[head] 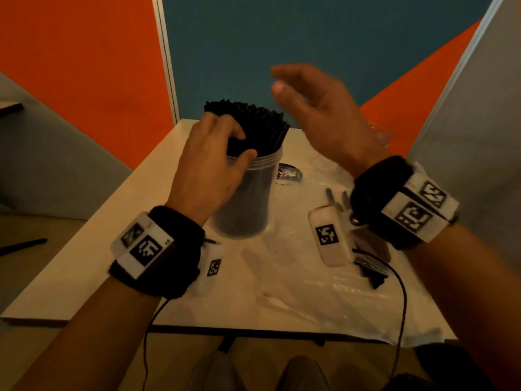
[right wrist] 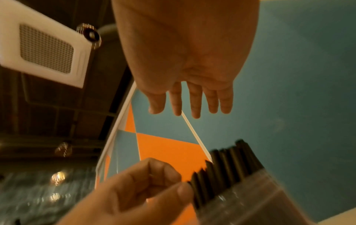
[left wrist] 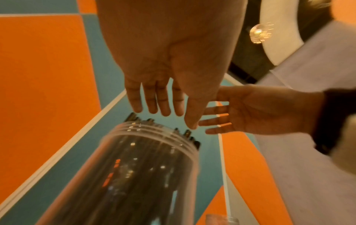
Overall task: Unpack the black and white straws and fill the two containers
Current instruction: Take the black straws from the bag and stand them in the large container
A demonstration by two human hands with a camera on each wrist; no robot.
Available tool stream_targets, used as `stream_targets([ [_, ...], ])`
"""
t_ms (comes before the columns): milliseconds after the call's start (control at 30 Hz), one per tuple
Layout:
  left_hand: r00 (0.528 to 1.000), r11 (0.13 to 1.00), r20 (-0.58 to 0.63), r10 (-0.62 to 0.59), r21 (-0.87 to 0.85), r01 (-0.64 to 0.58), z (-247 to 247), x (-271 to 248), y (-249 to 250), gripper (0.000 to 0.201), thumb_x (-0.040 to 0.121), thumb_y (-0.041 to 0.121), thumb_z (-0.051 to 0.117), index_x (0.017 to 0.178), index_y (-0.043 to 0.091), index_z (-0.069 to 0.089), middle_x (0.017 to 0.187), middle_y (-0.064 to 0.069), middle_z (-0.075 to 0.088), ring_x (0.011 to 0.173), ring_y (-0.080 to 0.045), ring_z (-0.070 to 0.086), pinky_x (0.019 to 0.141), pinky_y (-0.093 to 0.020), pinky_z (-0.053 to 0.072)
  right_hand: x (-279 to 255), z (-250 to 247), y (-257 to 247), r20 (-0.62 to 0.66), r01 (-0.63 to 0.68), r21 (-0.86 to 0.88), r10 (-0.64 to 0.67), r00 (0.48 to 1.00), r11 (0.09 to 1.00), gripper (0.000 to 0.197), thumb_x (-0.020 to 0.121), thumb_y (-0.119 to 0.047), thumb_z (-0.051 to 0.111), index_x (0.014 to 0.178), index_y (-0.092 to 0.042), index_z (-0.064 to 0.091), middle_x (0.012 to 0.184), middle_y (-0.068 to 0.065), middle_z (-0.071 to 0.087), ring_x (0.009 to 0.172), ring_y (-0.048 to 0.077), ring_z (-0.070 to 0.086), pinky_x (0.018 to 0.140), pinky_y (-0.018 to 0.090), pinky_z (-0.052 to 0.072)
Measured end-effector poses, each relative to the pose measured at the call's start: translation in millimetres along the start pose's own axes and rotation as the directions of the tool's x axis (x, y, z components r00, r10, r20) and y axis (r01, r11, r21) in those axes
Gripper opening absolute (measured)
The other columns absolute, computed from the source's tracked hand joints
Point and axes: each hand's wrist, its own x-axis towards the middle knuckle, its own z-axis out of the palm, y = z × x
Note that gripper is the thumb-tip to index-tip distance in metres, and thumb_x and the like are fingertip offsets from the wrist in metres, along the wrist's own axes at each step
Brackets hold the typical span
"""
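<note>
A clear plastic container (head: pixel 248 198) stands on the white table (head: pixel 84 263), packed with black straws (head: pixel 262 128) that stick out above its rim. My left hand (head: pixel 239 136) lies over the near-left straw tops, fingers bent over them and thumb by the rim. In the left wrist view its fingers (left wrist: pixel 163 106) reach out just above the straws (left wrist: pixel 133 118) in the container (left wrist: pixel 134 167). My right hand (head: pixel 282 80) hovers open and blurred, above and right of the straws, holding nothing. The right wrist view shows its spread fingers (right wrist: pixel 194 103) above the straws (right wrist: pixel 227 167). No white straws are visible.
Crumpled clear plastic wrapping (head: pixel 310 292) covers the table's near right. A small dark round object (head: pixel 289 173) lies right of the container. Some black pieces (head: pixel 372 275) sit under my right wrist. Another clear container's rim (left wrist: pixel 221 219) shows low in the left wrist view. Partition walls close off the back.
</note>
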Motion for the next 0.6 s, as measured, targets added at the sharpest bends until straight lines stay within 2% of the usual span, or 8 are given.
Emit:
stream_targets([
  [67,0.984,0.985,0.031,0.173,-0.015,-0.173,4.2,-12.9,20.8,0.019,0.084,0.028,0.065,0.096,0.016,0.056,0.1,0.001,0.049,0.096,-0.017,0.046,0.082,-0.033,0.04,-10.8,-18.3,-12.9,-0.08,0.038,0.16,-0.026,0.997,0.986,0.022,0.096,-0.023,0.052,0.112,-0.009,0.059,0.1,-0.006,0.062,0.093,-0.006,0.056,0.084,0.013,0.045],
  [133,0.911,0.953,0.282,0.3,-0.118,-0.277,16.3,-28.3,41.0,0.027,0.081,0.036,0.069,0.098,0.02,0.057,0.101,0.006,0.05,0.096,-0.012,0.046,0.084,-0.036,0.042,-23.0,-37.2,-26.1,-0.155,0.071,0.239,-0.034,0.987,0.968,0.017,0.097,-0.021,0.05,0.104,-0.008,0.057,0.092,0.003,0.058,0.086,0.005,0.053,0.076,0.017,0.042],
  [233,0.621,0.928,0.712,0.328,-0.12,-0.352,47.2,-54.0,64.5,0.056,0.076,0.05,0.071,0.123,0.028,0.048,0.121,0.007,0.046,0.107,-0.011,0.04,0.091,-0.032,0.04,-39.8,-58.9,-40.4,-0.22,0.06,0.323,0.013,0.975,0.944,0.014,0.096,-0.023,0.048,0.096,-0.012,0.058,0.092,0.004,0.059,0.087,0.015,0.055,0.078,0.029,0.046],
  [300,0.51,0.898,0.798,0.322,-0.087,-0.43,69.6,-63.6,73.3,0.061,0.081,0.045,0.068,0.132,0.027,0.041,0.129,0.005,0.041,0.112,-0.013,0.037,0.091,-0.031,0.037,-53.7,-69.3,-46.4,-0.211,0.027,0.357,0.053,0.976,0.934,0.015,0.096,-0.023,0.048,0.095,-0.014,0.06,0.091,0.002,0.062,0.087,0.016,0.059,0.08,0.03,0.049],
  [400,0.527,0.911,0.8,0.287,-0.058,-0.407,88.2,-60.1,83.2,0.037,0.093,0.03,0.055,0.129,0.025,0.046,0.13,0.002,0.042,0.116,-0.019,0.044,0.085,-0.032,0.036,-85.7,-76.8,-50.4,-0.098,-0.055,0.36,0.097,0.991,0.931,0.013,0.094,-0.019,0.049,0.091,-0.017,0.061,0.091,0.004,0.064,0.086,0.018,0.062,0.081,0.033,0.053],
  [500,0.625,0.954,0.739,0.254,-0.085,-0.287,95.5,-48.4,85.2,0.024,0.095,0.029,0.049,0.118,0.024,0.054,0.119,0.001,0.053,0.103,-0.02,0.055,0.082,-0.03,0.043,-123.9,-77.5,-41.2,0.125,-0.169,0.218,0.144,0.982,0.961,0.02,0.094,-0.007,0.049,0.085,-0.018,0.063,0.089,-0.002,0.066,0.08,0.013,0.064,0.075,0.031,0.055],
  [533,0.661,0.963,0.705,0.259,-0.131,-0.238,94.9,-44.8,86.5,0.022,0.093,0.03,0.05,0.113,0.023,0.055,0.11,0.001,0.057,0.097,-0.022,0.058,0.081,-0.034,0.048,-135.4,-76.5,-35.7,0.229,-0.221,0.077,0.199,0.953,0.972,0.02,0.094,-0.007,0.05,0.088,-0.019,0.066,0.087,-0.01,0.065,0.077,0.004,0.063,0.073,0.024,0.054],
  [600,0.698,0.957,0.655,0.29,-0.186,-0.223,93.1,-36.7,86.5,0.017,0.087,0.029,0.053,0.099,0.021,0.061,0.088,0.004,0.056,0.084,-0.022,0.059,0.076,-0.037,0.05,-150.6,-71.8,-20.8,0.428,-0.265,-0.275,0.364,0.827,0.924,0.02,0.094,-0.015,0.052,0.104,-0.022,0.068,0.09,-0.018,0.062,0.076,-0.004,0.058,0.071,0.01,0.046],
])
